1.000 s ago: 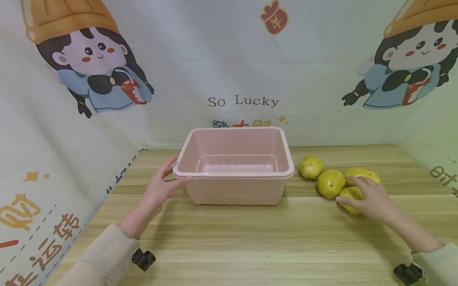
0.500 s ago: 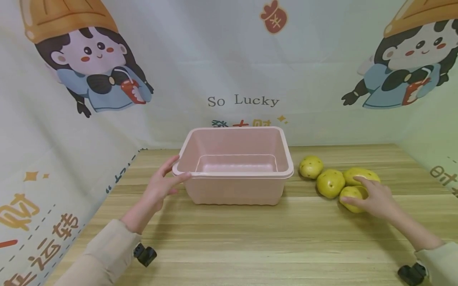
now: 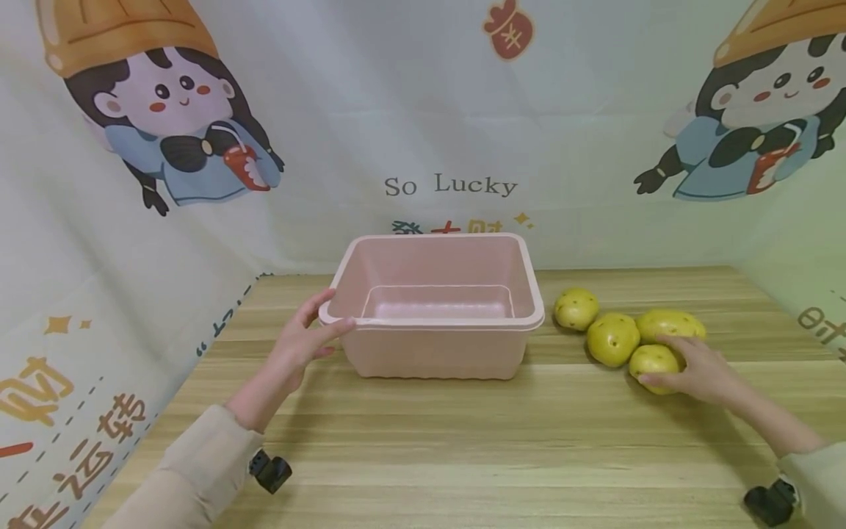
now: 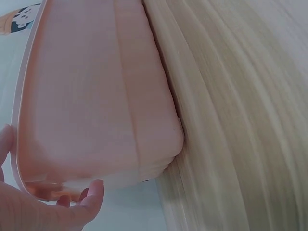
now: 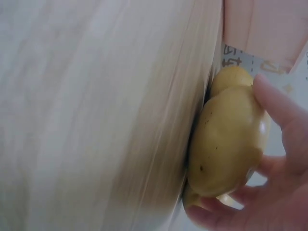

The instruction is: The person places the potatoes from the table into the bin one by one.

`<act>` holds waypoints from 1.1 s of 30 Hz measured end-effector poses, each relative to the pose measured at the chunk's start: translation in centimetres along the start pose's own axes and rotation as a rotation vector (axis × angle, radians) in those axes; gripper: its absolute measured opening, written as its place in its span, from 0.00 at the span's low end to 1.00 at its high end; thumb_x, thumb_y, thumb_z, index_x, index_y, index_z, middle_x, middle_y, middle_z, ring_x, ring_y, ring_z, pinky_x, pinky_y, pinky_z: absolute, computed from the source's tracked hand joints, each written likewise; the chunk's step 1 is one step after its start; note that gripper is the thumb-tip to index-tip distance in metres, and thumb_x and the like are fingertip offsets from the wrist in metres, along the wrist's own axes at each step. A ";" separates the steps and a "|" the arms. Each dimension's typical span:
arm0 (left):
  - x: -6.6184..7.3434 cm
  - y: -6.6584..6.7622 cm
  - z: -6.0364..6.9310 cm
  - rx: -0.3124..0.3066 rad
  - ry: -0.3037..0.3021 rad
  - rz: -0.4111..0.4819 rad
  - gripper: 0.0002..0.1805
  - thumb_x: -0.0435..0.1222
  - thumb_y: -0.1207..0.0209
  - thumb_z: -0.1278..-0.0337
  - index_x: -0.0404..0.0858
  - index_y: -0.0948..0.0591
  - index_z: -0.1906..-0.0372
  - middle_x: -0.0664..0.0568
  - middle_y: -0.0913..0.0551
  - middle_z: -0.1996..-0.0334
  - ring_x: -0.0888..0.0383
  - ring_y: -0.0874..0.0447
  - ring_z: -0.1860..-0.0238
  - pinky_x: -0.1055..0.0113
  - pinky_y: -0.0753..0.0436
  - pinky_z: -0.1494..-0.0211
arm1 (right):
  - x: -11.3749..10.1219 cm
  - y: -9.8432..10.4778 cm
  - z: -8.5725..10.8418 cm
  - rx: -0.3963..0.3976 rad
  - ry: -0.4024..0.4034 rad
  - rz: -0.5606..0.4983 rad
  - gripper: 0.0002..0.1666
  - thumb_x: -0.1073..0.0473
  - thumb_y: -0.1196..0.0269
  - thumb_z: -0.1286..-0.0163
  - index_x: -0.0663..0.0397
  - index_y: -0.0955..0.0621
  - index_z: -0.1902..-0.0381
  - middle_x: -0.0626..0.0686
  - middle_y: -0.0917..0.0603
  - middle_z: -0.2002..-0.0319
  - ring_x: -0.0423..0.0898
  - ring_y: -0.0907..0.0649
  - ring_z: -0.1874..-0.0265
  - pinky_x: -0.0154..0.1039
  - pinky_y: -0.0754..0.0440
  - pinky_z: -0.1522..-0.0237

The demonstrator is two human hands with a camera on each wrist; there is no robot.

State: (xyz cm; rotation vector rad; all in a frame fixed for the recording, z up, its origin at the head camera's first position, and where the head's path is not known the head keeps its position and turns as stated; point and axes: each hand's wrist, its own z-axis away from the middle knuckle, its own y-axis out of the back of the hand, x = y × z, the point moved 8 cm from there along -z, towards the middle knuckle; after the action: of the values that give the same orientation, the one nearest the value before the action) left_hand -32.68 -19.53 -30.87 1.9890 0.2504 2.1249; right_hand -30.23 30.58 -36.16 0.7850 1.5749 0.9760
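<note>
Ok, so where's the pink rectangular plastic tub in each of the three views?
Head: the pink rectangular plastic tub stands mid-picture, left of the rounded, dark-specked yellow potatoes.
Left wrist: the tub appears turned sideways, filling much of the left half, cut off at the top.
Right wrist: only part of the tub shows, in the upper right corner.
Shared landmark: the pale wood-grain tabletop, visible in all three.

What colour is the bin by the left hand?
Plain pale pink bin; the head view shows it best.

right hand (image 3: pixel 706 373): shifted slightly right; nearest potato (image 3: pixel 651 361): more of its top uncovered
</note>
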 end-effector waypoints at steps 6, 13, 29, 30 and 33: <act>-0.2 -0.1 0.0 -0.002 -0.013 0.006 0.42 0.41 0.41 0.45 0.48 0.50 0.29 0.45 0.51 0.29 0.45 0.39 0.38 0.52 0.29 0.44 | 0.4 -0.3 0.0 -0.057 0.029 -0.088 0.48 0.50 0.33 0.47 0.78 0.40 0.40 0.81 0.40 0.44 0.76 0.37 0.48 0.68 0.36 0.54; -0.1 -0.1 0.0 -0.011 -0.025 0.020 0.42 0.41 0.41 0.45 0.48 0.50 0.29 0.44 0.49 0.30 0.45 0.38 0.38 0.50 0.30 0.42 | 1.1 -0.7 0.0 -0.129 0.032 -0.229 0.51 0.55 0.33 0.46 0.76 0.47 0.36 0.81 0.47 0.40 0.77 0.43 0.44 0.69 0.39 0.53; -0.5 -0.1 0.1 0.009 -0.028 0.013 0.41 0.42 0.41 0.45 0.48 0.49 0.29 0.43 0.47 0.31 0.46 0.36 0.40 0.51 0.29 0.43 | 2.8 -0.6 0.4 -0.236 -0.013 -0.252 0.47 0.54 0.36 0.42 0.73 0.46 0.35 0.82 0.45 0.41 0.77 0.42 0.45 0.68 0.36 0.51; -0.5 -0.1 0.1 0.008 -0.028 0.011 0.41 0.42 0.41 0.44 0.48 0.49 0.29 0.43 0.47 0.31 0.46 0.36 0.40 0.51 0.29 0.43 | 2.9 -0.6 0.4 -0.234 -0.012 -0.250 0.46 0.54 0.36 0.42 0.73 0.45 0.36 0.81 0.44 0.41 0.77 0.41 0.44 0.68 0.36 0.51; -0.4 0.0 0.0 0.006 -0.028 0.007 0.41 0.42 0.41 0.44 0.48 0.49 0.29 0.43 0.47 0.31 0.45 0.36 0.40 0.50 0.29 0.43 | 2.9 -0.6 0.2 -0.236 -0.020 -0.260 0.45 0.54 0.36 0.42 0.74 0.44 0.37 0.81 0.42 0.42 0.75 0.39 0.44 0.66 0.36 0.51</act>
State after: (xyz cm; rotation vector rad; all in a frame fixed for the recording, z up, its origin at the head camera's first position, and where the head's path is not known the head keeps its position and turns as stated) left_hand -32.60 -19.60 -31.27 2.0245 0.2459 2.1017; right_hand -30.63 32.89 -37.98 0.4138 1.4686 0.9374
